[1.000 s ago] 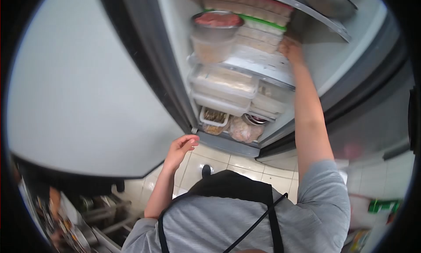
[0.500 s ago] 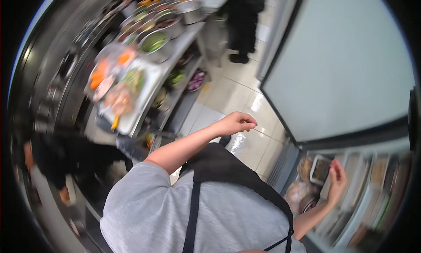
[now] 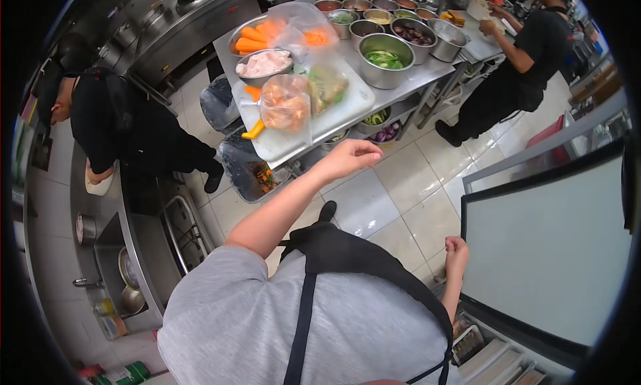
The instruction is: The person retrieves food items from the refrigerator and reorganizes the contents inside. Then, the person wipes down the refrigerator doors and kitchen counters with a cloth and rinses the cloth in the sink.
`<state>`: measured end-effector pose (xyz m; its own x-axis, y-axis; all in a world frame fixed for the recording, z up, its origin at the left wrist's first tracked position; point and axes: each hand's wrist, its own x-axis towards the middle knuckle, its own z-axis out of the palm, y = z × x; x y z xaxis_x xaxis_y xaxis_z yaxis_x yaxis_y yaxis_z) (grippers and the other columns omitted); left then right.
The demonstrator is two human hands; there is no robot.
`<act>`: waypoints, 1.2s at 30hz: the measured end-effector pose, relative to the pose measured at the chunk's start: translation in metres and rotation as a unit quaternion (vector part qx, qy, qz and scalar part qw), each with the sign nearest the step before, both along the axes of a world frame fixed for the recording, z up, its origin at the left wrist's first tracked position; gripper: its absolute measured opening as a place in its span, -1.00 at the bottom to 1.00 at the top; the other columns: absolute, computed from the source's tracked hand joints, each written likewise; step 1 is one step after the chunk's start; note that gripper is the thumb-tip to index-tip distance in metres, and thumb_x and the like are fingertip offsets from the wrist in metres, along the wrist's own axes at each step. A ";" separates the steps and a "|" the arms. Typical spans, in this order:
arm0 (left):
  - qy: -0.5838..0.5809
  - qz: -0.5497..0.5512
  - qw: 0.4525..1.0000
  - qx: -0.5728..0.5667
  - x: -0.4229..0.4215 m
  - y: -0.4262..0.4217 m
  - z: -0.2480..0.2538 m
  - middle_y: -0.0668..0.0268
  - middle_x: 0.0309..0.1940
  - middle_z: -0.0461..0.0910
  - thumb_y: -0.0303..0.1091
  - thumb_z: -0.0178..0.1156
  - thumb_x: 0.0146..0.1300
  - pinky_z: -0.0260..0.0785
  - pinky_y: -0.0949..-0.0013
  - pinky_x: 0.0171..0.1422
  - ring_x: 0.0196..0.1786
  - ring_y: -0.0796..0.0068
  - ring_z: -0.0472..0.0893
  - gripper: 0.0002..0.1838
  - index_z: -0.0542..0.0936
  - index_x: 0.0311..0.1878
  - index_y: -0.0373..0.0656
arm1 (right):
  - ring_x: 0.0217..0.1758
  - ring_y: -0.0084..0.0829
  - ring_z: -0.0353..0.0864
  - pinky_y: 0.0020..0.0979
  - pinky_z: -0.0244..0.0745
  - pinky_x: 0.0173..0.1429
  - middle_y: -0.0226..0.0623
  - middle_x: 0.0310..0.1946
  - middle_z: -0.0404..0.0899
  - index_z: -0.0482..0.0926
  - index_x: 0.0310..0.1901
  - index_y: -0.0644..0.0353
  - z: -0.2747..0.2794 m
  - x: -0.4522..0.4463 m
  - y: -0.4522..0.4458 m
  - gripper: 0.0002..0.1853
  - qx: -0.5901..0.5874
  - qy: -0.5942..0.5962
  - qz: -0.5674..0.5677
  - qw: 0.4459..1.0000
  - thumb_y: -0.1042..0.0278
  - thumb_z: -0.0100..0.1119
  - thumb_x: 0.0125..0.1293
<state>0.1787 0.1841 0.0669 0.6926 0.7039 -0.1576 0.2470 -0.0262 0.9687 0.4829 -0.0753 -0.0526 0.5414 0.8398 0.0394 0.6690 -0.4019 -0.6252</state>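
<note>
My left hand [image 3: 350,158] hangs in the air in front of the prep table, its fingers loosely curled with nothing visible in them. Nearest to it is a white cutting board [image 3: 267,148] carrying a clear bag of orange-pink pieces [image 3: 286,104], a bag of green and brown food [image 3: 326,88] and a yellow-handled tool [image 3: 254,129]. On my right side, my right hand [image 3: 457,251] is also curled, and I see nothing held in it. It is close to the edge of an open refrigerator door [image 3: 541,251]; whether it touches the door I cannot tell.
Several metal pots, one with green vegetables [image 3: 386,60], stand on the steel table [image 3: 434,71]. A bin [image 3: 250,168] with scraps is below. One person [image 3: 127,124] bends over the left counter; another [image 3: 534,51] works at the right. Fridge containers [image 3: 487,361] show at bottom right.
My view has swung left, showing more of the prep table and sinks. My right hand is now beside the door's edge, away from the fridge containers. Both hands stay curled.
</note>
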 end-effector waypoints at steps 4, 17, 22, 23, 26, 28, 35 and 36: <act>0.041 0.051 0.996 0.058 -0.037 0.059 0.001 0.23 -0.27 0.57 -0.25 0.10 0.15 0.35 0.43 -0.07 -0.17 0.51 0.53 -0.70 0.54 -0.13 -0.24 | -0.56 -0.27 0.49 -0.37 0.36 -0.40 -0.16 -0.63 0.50 0.57 -0.41 0.29 0.038 -0.050 0.068 -0.83 -0.050 0.033 -0.053 0.997 0.34 0.12 0.12; 0.512 0.123 0.824 0.209 -0.170 0.200 0.008 0.10 -0.46 0.57 0.01 0.21 -0.04 0.36 0.22 -0.25 -0.35 0.17 0.57 -0.57 0.59 -0.36 -0.25 | -0.52 -0.23 0.48 -0.33 0.38 -0.38 -0.16 -0.53 0.51 0.55 -0.36 0.26 0.032 -0.125 0.177 -0.76 -0.076 0.033 0.050 0.995 0.25 0.23 0.05; 0.398 0.140 0.894 0.151 -0.192 0.191 -0.035 0.28 -0.62 0.50 -0.06 0.23 -0.05 0.31 0.38 -0.45 -0.54 0.43 0.51 -0.60 0.56 -0.40 -0.29 | -0.45 -0.24 0.53 -0.32 0.41 -0.34 -0.14 -0.48 0.53 0.55 -0.35 0.26 0.034 -0.121 0.201 -0.77 -0.110 -0.016 0.116 0.987 0.26 0.23 0.04; 0.270 0.180 0.942 0.088 -0.188 0.187 -0.036 0.28 -0.57 0.53 -0.20 0.22 -0.04 0.33 0.42 -0.39 -0.49 0.48 0.52 -0.69 0.55 -0.41 -0.31 | -0.45 -0.24 0.53 -0.32 0.41 -0.34 -0.14 -0.48 0.53 0.55 -0.35 0.26 0.038 -0.122 0.209 -0.77 -0.109 -0.015 0.111 0.988 0.26 0.23 0.04; 0.065 0.239 0.968 -0.026 -0.163 0.174 -0.029 0.35 -0.51 0.54 -0.41 0.17 -0.04 0.31 0.49 -0.36 -0.45 0.60 0.50 -0.85 0.54 -0.41 -0.30 | -0.40 -0.24 0.55 -0.34 0.43 -0.30 -0.13 -0.42 0.54 0.55 -0.33 0.26 0.048 -0.131 0.236 -0.76 -0.064 -0.008 0.118 0.991 0.26 0.22 0.05; 0.004 0.260 0.964 -0.056 -0.139 0.170 -0.020 0.47 -0.56 0.46 -0.52 0.12 -0.07 0.23 0.57 -0.43 -0.52 0.71 0.40 -0.96 0.48 -0.48 -0.23 | -0.36 -0.24 0.57 -0.38 0.45 -0.25 -0.14 -0.39 0.54 0.56 -0.30 0.27 0.050 -0.139 0.249 -0.76 -0.010 0.044 0.171 0.984 0.27 0.20 0.07; -0.199 0.013 0.975 -0.098 -0.030 0.127 0.064 0.51 -0.61 0.39 -0.58 0.17 -0.09 0.19 0.63 -0.42 -0.53 0.76 0.35 -0.80 0.32 -0.58 -0.12 | 0.09 -0.33 0.40 -0.27 0.34 0.12 -0.13 0.09 0.36 0.19 0.23 0.17 0.060 -0.156 0.258 -0.19 0.108 0.495 0.170 0.845 -0.29 0.01 0.10; -0.240 -0.038 0.960 -0.142 -0.010 0.122 0.061 0.50 -0.59 0.40 -0.57 0.20 -0.09 0.20 0.64 -0.39 -0.53 0.77 0.36 -0.77 0.32 -0.56 -0.11 | 0.17 -0.31 0.30 -0.27 0.28 0.17 -0.15 0.16 0.26 0.11 0.25 0.18 0.056 -0.155 0.250 -0.23 0.184 0.663 0.167 0.706 -0.18 0.03 0.14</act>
